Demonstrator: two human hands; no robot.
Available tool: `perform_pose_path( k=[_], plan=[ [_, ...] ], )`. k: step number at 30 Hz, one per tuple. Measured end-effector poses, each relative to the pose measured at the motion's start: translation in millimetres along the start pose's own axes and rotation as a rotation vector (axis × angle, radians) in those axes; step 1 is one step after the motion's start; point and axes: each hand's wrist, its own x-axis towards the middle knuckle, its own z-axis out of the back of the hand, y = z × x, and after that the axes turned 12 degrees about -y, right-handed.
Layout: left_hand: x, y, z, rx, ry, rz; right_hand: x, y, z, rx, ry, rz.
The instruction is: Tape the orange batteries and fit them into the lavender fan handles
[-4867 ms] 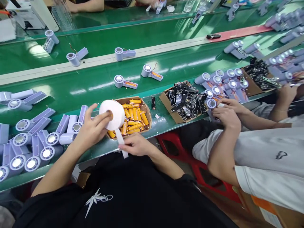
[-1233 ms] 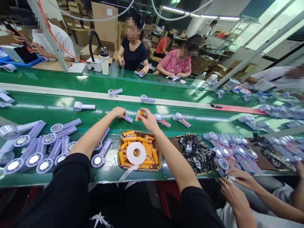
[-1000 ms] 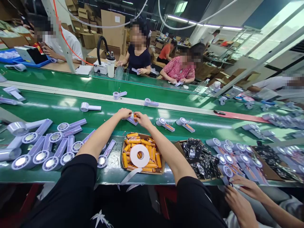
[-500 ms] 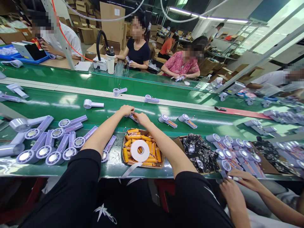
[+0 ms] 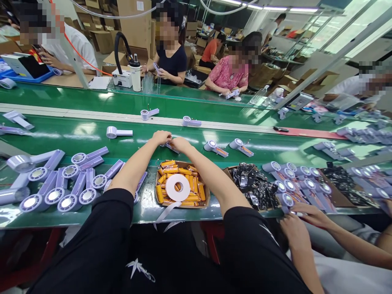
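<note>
Over the green belt, my left hand [image 5: 161, 138] and my right hand [image 5: 180, 144] meet, fingers closed on a lavender handheld fan [image 5: 173, 149]. Only a piece of its handle shows; the rest is hidden behind my hands. Just below my forearms stands a carton of orange battery cells [image 5: 196, 185], with a roll of white tape [image 5: 178, 187] lying on top and its loose end hanging toward me. Two fans with open handles, one nearer [image 5: 216, 148] and one farther right [image 5: 241, 147], lie to the right of my hands.
Many lavender fans [image 5: 55, 195] lie in a group at the left. A carton of black circuit boards [image 5: 252, 185] and more fans [image 5: 289, 184] are at the right, by a co-worker's hands [image 5: 295, 226]. Several people sit across the belt, near a white bottle [image 5: 135, 75].
The view has shifted slightly, so most things sit a little higher and farther left. My hands stay together at the same fan, with only a small change in pose.
</note>
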Motion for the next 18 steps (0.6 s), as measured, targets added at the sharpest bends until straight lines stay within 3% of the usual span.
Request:
perform_pose_path(
  k=[8,13,18],
  plan=[
    [11.4,-6.4,-14.9,-0.051,-0.020,-0.003,-29.8,-23.1,-12.1,-0.037,-0.080,-0.104],
    [17.8,-11.6,-22.8,-0.066,-0.022,0.001,-14.1,-18.7,-22.5,-0.005,-0.022,-0.043],
    [14.2,-18.7,-16.0,-0.075,-0.026,-0.013,-5.2,-21.0,-17.0,0.002,0.016,0.001]
  ],
)
